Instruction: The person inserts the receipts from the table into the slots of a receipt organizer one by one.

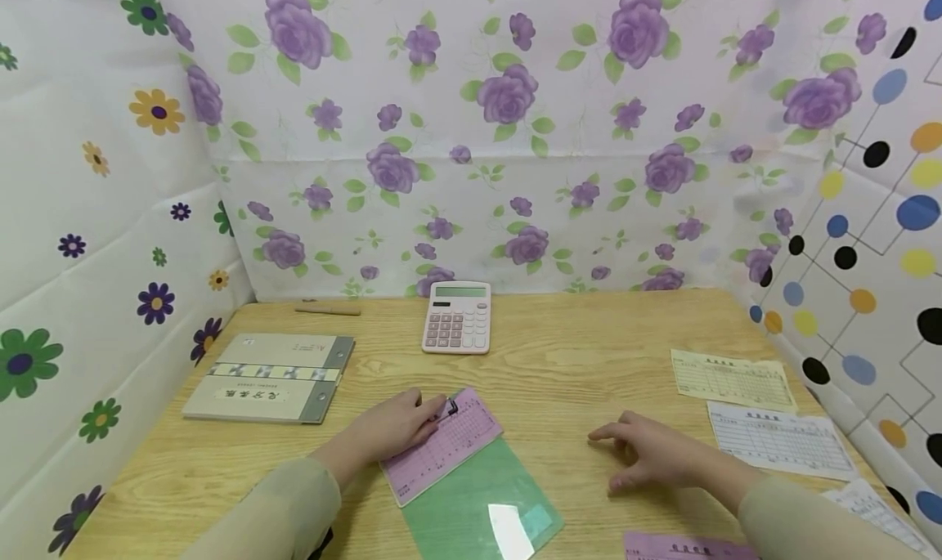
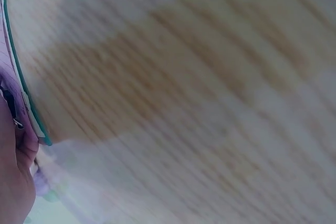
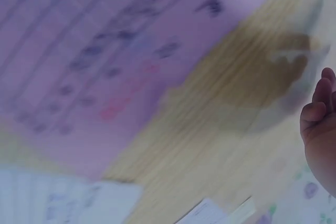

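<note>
A translucent green clipboard point(image 1: 482, 503) lies at an angle on the table, with a pink printed slip point(image 1: 441, 450) across its upper part. At the top edge my left hand point(image 1: 393, 425) grips the clipboard by its dark metal clip point(image 1: 452, 408), which the fingers partly cover. The left wrist view catches only part of that hand point(image 2: 16, 177), beside the pink paper and the green edge. To the right, my right hand point(image 1: 648, 452) holds nothing, its fingers loosely extended over the wood. The right wrist view has its fingers point(image 3: 321, 100) at the right border.
A bound account book point(image 1: 268, 380) lies at the left, with a thin brown stick point(image 1: 327, 307) behind it. A pink calculator point(image 1: 456, 319) sits at the back. Along the right are a yellow slip point(image 1: 732, 380), white slips point(image 1: 780, 439) and another pink slip point(image 1: 688, 547). Patterned curtains point(image 1: 515, 135) enclose the table.
</note>
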Demonstrator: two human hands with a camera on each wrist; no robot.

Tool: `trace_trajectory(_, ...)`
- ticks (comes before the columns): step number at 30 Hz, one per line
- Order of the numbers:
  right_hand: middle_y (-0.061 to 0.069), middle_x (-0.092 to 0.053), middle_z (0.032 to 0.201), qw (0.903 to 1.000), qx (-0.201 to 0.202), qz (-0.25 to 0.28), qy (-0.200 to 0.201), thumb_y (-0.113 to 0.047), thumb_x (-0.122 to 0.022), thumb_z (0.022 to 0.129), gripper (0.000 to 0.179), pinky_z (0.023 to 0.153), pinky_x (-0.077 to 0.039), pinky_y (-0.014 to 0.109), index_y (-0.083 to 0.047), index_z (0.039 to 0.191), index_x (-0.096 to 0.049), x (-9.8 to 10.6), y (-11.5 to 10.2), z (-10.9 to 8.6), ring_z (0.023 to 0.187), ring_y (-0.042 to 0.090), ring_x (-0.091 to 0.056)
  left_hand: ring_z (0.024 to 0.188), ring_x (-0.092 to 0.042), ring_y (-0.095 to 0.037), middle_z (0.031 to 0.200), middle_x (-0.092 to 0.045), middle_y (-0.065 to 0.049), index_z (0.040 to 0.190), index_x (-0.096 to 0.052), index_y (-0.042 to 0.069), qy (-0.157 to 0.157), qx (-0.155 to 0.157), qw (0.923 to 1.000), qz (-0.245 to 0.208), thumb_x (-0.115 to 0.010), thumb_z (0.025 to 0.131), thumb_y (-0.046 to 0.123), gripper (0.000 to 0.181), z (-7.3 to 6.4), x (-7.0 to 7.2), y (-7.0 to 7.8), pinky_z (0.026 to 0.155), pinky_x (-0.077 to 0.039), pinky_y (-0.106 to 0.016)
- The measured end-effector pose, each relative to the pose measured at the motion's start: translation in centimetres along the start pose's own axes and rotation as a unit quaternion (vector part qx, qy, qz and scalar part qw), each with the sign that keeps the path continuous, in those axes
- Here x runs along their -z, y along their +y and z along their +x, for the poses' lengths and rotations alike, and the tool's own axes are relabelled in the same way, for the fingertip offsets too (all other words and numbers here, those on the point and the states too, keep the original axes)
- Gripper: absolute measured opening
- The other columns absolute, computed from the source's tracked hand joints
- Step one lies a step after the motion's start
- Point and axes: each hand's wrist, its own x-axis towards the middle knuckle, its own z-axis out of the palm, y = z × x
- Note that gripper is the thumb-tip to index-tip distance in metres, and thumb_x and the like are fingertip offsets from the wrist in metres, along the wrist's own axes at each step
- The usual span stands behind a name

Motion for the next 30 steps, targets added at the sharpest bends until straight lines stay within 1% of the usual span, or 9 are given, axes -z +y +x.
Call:
trace_trajectory(5,-0.003,-0.045,0.1,0.9997,0.009,-0.011,-0.018,-0.052,-0.073,0.071,0.072,0.071,-0.04,0.028,-0.018,0.132,-0.054,-0.2,0.8,-1.6,0.084,0.013,-0.045,0.063,-0.039,-0.007,0.084,-0.043,0.002,0.14,-0.044,0.015,-0.002,-0.002,1.0,0.001,-0.049,0.097,0.034,0.048,0.1,-0.1,-0.1,0.056,-0.037,-0.021)
trace_trajectory(11,-0.003,-0.039,0.1,0.9989,0.023,-0.016,-0.038,-0.056,-0.074,0.067,0.083,0.071,-0.037,0.024,-0.025,0.138,-0.046,-0.8,1.4,-3.0,0.085,0.011,-0.042,0.063,-0.039,-0.007,0.084,-0.042,0.002,0.14,-0.044,0.015,-0.005,0.001,1.0,0.002,-0.049,0.097,0.035,0.048,0.1,0.1,0.0,0.055,-0.037,-0.022)
trace_trajectory(13,-0.002,-0.037,0.102,0.9985,0.034,-0.018,-0.04,-0.057,-0.074,0.066,0.086,0.071,-0.037,0.024,-0.025,0.14,-0.043,-1.0,1.5,-3.3,0.086,0.01,-0.041,0.063,-0.038,-0.007,0.084,-0.041,0.002,0.14,-0.044,0.016,-0.004,0.002,1.0,0.003,-0.049,0.097,0.035,0.047,0.1,0.1,0.0,0.055,-0.037,-0.022)
trace_trajectory(16,-0.001,-0.035,0.102,0.9976,0.054,-0.018,-0.039,-0.056,-0.074,0.067,0.088,0.068,-0.036,0.022,-0.023,0.142,-0.041,-1.4,1.5,-3.6,0.084,0.009,-0.04,0.063,-0.039,-0.007,0.084,-0.042,0.002,0.14,-0.044,0.016,-0.001,-0.001,1.0,0.006,-0.049,0.097,0.035,0.047,0.1,0.0,-0.1,0.055,-0.037,-0.022)
trace_trajectory(18,0.0,-0.035,0.102,0.9967,0.071,-0.021,-0.034,-0.056,-0.073,0.069,0.087,0.065,-0.036,0.021,-0.022,0.142,-0.041,-1.7,1.6,-3.7,0.081,0.007,-0.04,0.063,-0.039,-0.008,0.084,-0.042,0.002,0.14,-0.045,0.015,0.001,-0.003,1.0,0.006,-0.049,0.097,0.035,0.047,0.2,0.0,-0.1,0.055,-0.037,-0.022)
trace_trajectory(20,-0.001,-0.035,0.101,0.9965,0.075,-0.021,-0.029,-0.055,-0.073,0.07,0.085,0.063,-0.036,0.02,-0.021,0.141,-0.042,-1.8,1.6,-3.6,0.079,0.006,-0.039,0.063,-0.039,-0.008,0.084,-0.042,0.002,0.14,-0.044,0.016,-0.001,-0.004,1.0,0.009,-0.049,0.097,0.035,0.047,0.2,-0.1,-0.1,0.055,-0.037,-0.022)
trace_trajectory(26,-0.002,-0.037,0.1,0.9987,0.04,-0.026,-0.015,-0.056,-0.073,0.069,0.083,0.061,-0.037,0.021,-0.022,0.139,-0.045,-1.7,1.8,-2.4,0.076,0.006,-0.04,0.063,-0.04,-0.008,0.084,-0.042,0.002,0.141,-0.043,0.017,-0.013,0.006,0.9999,-0.005,-0.049,0.097,0.035,0.048,0.2,0.0,0.0,0.055,-0.037,-0.022)
trace_trajectory(30,-0.002,-0.038,0.101,0.9984,0.031,-0.047,0.0,-0.057,-0.073,0.067,0.085,0.061,-0.038,0.021,-0.019,0.139,-0.046,-1.2,1.8,-1.2,0.075,0.007,-0.039,0.063,-0.04,-0.008,0.084,-0.042,0.002,0.14,-0.043,0.017,-0.016,0.009,0.9998,-0.009,-0.049,0.097,0.034,0.047,0.1,0.2,0.1,0.055,-0.037,-0.022)
